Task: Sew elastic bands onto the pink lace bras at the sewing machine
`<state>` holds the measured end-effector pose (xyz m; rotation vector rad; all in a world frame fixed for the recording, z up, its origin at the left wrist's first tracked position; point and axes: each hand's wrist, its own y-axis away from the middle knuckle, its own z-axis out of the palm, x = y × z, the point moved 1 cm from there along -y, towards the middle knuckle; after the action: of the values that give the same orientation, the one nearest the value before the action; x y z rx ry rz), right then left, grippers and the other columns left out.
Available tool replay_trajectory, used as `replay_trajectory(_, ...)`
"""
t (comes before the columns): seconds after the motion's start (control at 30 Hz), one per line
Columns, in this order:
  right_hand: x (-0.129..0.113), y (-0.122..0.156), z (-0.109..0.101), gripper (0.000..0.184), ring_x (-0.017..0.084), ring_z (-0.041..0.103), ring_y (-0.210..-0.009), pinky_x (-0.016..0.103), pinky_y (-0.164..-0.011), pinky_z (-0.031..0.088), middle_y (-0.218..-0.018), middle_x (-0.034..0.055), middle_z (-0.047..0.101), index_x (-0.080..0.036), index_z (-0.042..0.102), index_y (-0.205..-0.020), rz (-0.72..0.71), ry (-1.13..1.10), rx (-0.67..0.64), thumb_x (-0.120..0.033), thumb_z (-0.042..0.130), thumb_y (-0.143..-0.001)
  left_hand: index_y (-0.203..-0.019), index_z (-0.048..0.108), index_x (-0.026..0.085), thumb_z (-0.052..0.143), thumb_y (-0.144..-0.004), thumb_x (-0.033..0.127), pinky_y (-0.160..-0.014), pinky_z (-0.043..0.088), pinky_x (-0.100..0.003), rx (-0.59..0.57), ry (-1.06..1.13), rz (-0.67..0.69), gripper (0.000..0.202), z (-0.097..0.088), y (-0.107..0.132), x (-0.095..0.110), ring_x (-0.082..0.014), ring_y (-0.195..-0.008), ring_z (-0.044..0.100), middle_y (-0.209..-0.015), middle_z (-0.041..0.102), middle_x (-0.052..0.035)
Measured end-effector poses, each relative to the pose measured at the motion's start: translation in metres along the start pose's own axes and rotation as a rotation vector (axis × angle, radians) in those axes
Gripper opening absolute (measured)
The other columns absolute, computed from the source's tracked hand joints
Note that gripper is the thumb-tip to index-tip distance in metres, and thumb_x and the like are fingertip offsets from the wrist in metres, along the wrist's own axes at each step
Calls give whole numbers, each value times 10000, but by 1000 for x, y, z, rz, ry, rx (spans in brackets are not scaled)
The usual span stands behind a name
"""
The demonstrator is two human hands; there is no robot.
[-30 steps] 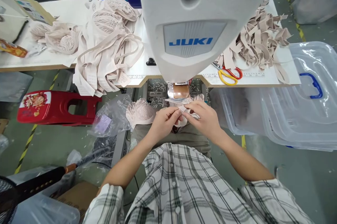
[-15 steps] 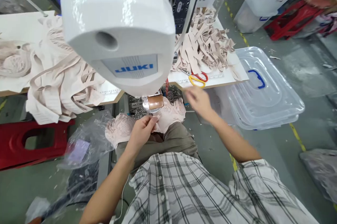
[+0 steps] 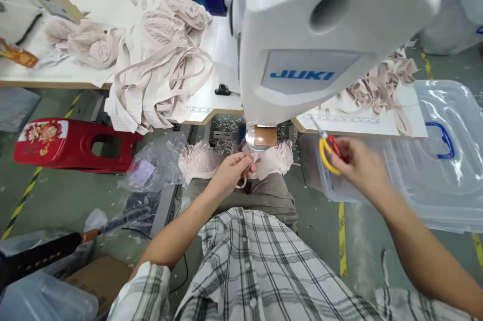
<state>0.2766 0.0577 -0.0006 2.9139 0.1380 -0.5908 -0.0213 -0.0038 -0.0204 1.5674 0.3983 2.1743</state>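
A pale pink lace bra lies over my lap, its two cups on either side of my left hand. That hand is closed in a pinch on the middle of the bra, and a thin loop of strip hangs below the fingers. To the right, my right hand grips the scissors by their red and yellow handles, with the blades pointing toward the table edge. It is slightly blurred. Just above the bra is the white JUKI sewing machine, with a brown plate at its lower end.
Heaped pale bras with straps hang over the left table edge. Fabric strips lie on the right table. A clear lidded box stands at right, a red stool at left. Plastic bags lie below the table.
My right hand has taken the scissors off the right table and lifted them by the handles. The view has shifted to the left. My left hand still pinches the bra.
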Motion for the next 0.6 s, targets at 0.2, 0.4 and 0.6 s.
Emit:
replay_trajectory(0.2,-42,72,18,363,229,664,-703,358,-583,531,-1026,101,724,-237,622,-1150,-354,-153,-111,-386,626,-818,-661,578,160,605,-845,349,-477,313,-200,16,-76,-25,265,1,0,2,-71,-536,455,-644,568,6)
replay_trajectory(0.4,-60,57,34,304,235,674,-778,369,-640,550,-1072,88,724,-254,620,-1164,-425,-175,-107,-360,609,-880,-654,587,161,542,-866,309,-502,338,-208,17,-172,-13,263,7,2,4,-79,-531,446,-632,571,5)
replay_trajectory(0.6,-58,53,36,320,189,628,-624,337,-567,524,-909,55,719,-248,655,-1185,-402,-254,-188,-404,594,-912,-648,576,156,499,-829,208,-542,366,-208,34,-171,22,203,1,1,0,-77,-559,469,-661,603,-1)
